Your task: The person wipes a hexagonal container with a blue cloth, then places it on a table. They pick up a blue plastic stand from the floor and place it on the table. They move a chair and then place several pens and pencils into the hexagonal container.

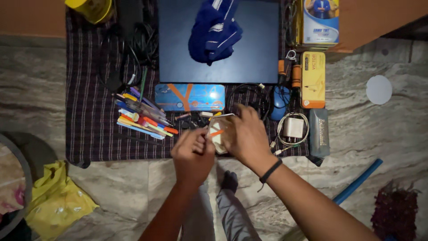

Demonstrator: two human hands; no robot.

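A dark checked cloth keeps everything off the stone floor: laptop at the back, pens fanned left. At its front edge the right hand cups a small clear box steady, while the left hand pinches at its near edge.

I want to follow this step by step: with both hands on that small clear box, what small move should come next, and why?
Probably lower the small clear box onto the striped cloth. Both the left hand and the right hand grip it above the cloth's front edge, with an orange piece showing inside, so resting it would likely free the fingers to work on it.
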